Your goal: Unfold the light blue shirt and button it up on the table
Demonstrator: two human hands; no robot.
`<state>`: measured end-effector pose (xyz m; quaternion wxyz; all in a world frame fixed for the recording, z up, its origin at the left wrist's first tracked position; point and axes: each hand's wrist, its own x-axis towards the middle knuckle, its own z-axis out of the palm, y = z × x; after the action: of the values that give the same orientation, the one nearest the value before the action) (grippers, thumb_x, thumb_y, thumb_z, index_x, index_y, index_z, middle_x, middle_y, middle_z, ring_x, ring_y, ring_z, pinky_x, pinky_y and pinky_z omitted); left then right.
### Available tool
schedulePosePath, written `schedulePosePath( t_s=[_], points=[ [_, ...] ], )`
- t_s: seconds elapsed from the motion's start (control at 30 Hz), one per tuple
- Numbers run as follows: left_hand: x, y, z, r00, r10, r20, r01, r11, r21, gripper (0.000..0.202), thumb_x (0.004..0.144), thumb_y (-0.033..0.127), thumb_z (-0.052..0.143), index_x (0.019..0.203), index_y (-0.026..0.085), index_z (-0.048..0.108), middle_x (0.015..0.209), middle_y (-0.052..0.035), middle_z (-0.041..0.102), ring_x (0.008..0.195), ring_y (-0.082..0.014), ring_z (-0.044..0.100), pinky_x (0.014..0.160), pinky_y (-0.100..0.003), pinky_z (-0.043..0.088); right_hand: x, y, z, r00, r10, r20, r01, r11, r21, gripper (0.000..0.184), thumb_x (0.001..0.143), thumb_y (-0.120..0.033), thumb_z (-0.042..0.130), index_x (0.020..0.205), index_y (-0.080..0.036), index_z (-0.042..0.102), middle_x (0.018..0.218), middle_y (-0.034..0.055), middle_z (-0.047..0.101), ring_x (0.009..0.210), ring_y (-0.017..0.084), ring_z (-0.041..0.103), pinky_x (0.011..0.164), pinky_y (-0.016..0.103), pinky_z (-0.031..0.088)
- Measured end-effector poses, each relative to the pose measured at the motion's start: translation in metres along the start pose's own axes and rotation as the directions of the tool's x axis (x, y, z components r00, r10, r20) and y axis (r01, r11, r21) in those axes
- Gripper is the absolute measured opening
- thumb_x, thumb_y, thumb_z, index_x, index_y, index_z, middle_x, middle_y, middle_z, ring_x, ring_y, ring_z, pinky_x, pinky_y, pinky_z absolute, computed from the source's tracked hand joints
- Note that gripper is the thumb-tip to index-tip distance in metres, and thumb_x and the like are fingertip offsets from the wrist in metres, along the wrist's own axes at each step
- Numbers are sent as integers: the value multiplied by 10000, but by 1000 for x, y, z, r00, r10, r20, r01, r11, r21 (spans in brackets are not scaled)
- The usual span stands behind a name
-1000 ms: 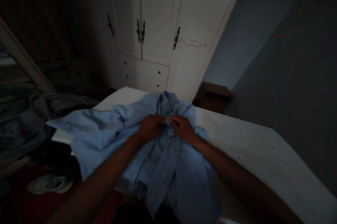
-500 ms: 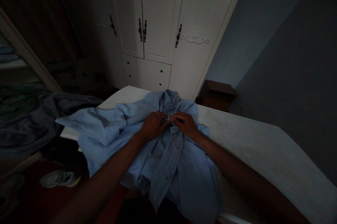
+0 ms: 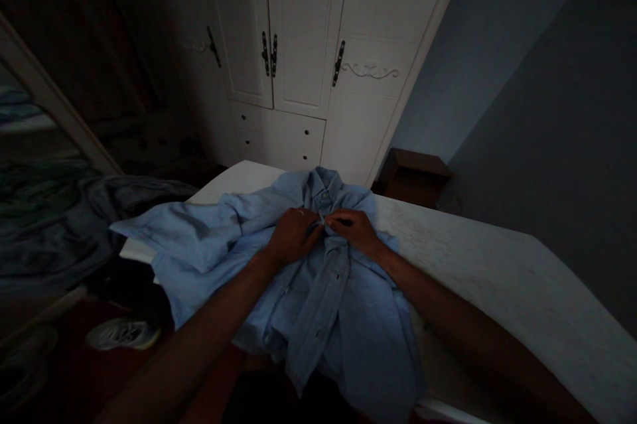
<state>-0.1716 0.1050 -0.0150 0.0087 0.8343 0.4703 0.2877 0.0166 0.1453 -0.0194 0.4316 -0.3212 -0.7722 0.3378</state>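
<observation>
A light blue button-up shirt (image 3: 199, 231) lies front side up across a white table (image 3: 462, 258), its collar at the far edge and its hem hanging over the near edge. Just below the collar, my left hand (image 3: 296, 235) pinches the front edge of the shirt; a ring shows on one finger. From the other side, my right hand (image 3: 354, 230) pinches the same spot, its fingertips meeting the left ones. The button there is too small and dark to make out. Lower down, the buttonhole strip hangs loose and folded over.
Behind the table stands a white wardrobe (image 3: 298, 32) with dark handles and drawers. A brown wooden box-like stand (image 3: 418, 175) is by the wall. Dark clothes (image 3: 60, 231) are heaped at the left, and a sneaker (image 3: 123, 334) lies on the red floor.
Both hands stay at the same place on the shirt, with small finger movements. The right fingers have straightened slightly over the pinched cloth. The view has shifted a little.
</observation>
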Motion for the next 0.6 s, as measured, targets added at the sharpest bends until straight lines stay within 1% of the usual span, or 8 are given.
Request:
schedulePosePath(
  t_s=[0.17, 0.3, 0.37, 0.47, 0.53, 0.6],
  points=[
    [-1, 1, 0, 1000, 7, -2, -7, 999, 39, 230, 939, 334, 455, 943, 184, 629, 929, -96, 682, 915, -241, 614, 853, -394, 447, 1, 2, 1, 1000, -17, 10, 18, 999, -46, 179, 829, -349, 624, 800, -239, 762, 807, 25, 739, 779, 206, 680, 747, 340, 516],
    [1, 0, 1, 999, -38, -5, 38, 998, 48, 251, 938, 346, 440, 906, 178, 624, 887, -100, 667, 879, -245, 610, 819, -390, 457, -2, 2, 3, 994, -105, -1, 104, 986, -133, 178, 881, -345, 608, 875, -258, 763, 862, 33, 739, 822, 205, 679, 778, 351, 517],
    [2, 0, 1, 999, -46, -7, 47, 998, 46, 253, 934, 339, 438, 904, 170, 624, 886, -106, 664, 878, -251, 609, 816, -391, 461, -4, 0, 5, 985, -173, -14, 166, 961, -223, 173, 898, -325, 603, 955, -274, 758, 949, 40, 738, 909, 213, 667, 842, 373, 506],
    [2, -1, 2, 999, -38, -3, 38, 999, 31, 245, 926, 327, 446, 946, 168, 631, 895, -106, 670, 878, -251, 616, 816, -390, 466, -6, -3, 7, 964, -265, -5, 245, 900, -360, 225, 922, -287, 581, 1093, -304, 726, 1115, 41, 713, 1051, 224, 626, 943, 405, 453],
    [2, -1, 1, 999, -38, -3, 38, 999, 5, 241, 920, 325, 461, 995, 177, 637, 920, -99, 680, 890, -246, 623, 824, -386, 468, -7, -5, 8, 953, -302, 18, 281, 862, -421, 232, 943, -286, 556, 1100, -320, 724, 1130, 35, 711, 1060, 228, 618, 953, 412, 430],
    [2, -2, 1, 999, -45, 0, 45, 999, -30, 233, 910, 317, 482, 1012, 188, 646, 943, -90, 691, 907, -242, 629, 835, -379, 470, -7, -5, 7, 946, -321, 37, 299, 827, -476, 216, 954, -298, 548, 1054, -323, 738, 1092, 31, 724, 1029, 232, 624, 929, 411, 424]
  ],
)
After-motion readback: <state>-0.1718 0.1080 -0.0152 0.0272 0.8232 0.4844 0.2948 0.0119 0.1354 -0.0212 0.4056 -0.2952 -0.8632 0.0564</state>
